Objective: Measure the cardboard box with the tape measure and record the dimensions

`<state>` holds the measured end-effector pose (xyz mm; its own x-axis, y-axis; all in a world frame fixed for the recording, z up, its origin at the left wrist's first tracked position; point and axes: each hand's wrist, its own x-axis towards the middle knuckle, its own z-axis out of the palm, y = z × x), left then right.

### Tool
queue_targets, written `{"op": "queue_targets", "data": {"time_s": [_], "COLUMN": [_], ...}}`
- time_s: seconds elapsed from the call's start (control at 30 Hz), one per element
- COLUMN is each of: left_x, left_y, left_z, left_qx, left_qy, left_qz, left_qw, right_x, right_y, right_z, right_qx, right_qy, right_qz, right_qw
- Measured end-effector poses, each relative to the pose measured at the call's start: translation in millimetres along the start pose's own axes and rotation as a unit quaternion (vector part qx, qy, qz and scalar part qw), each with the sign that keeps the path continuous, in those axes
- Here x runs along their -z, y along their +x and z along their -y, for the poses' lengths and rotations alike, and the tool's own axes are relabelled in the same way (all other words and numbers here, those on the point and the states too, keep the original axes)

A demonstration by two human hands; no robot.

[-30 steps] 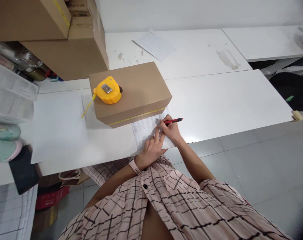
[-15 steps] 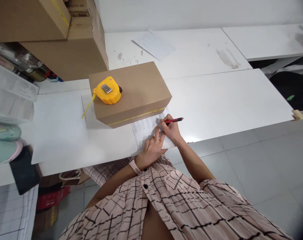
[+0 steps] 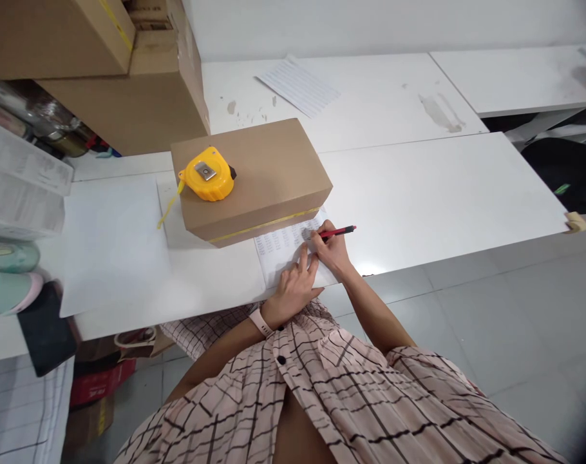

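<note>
My right hand (image 3: 332, 251) grips a red pen (image 3: 339, 232), its tip down on a printed sheet of paper (image 3: 281, 248) at the table's near edge. My left hand (image 3: 293, 287) lies flat on the same sheet, fingers stretched out beside the right hand. The sheet is partly tucked under a closed brown cardboard box (image 3: 254, 177). A yellow tape measure (image 3: 208, 174) sits on top of the box, its tape end hanging off the left side.
Large cardboard boxes (image 3: 123, 71) are stacked at the back left. Another printed sheet (image 3: 297, 87) lies on the far white table (image 3: 418, 187). White sheets (image 3: 114, 245) lie left of the box. Pastel items and a dark object (image 3: 44, 328) sit at the left edge.
</note>
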<state>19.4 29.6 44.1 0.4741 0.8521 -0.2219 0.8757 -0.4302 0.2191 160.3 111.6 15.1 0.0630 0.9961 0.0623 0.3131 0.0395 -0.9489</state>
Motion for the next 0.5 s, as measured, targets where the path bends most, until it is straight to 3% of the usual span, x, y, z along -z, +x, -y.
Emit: {"op": "queue_targets", "data": {"time_s": [0.27,0.5], "left_x": [1.0,-4.2], "left_y": [-3.6,3.0], "left_z": [0.0,1.2], "left_qx": [-0.007,0.005], "left_qy": [-0.014,-0.015], "left_qz": [-0.016,0.005], "left_qw": [1.000,1.000], "right_x": [0.0,0.1], "right_y": [0.7,0.3], "right_z": [-2.2,-1.2], "right_qx": [0.001,0.000], "right_qy": [-0.015,-0.019], "right_qz": [-0.001,-0.013], "right_qw": [1.000,1.000]}}
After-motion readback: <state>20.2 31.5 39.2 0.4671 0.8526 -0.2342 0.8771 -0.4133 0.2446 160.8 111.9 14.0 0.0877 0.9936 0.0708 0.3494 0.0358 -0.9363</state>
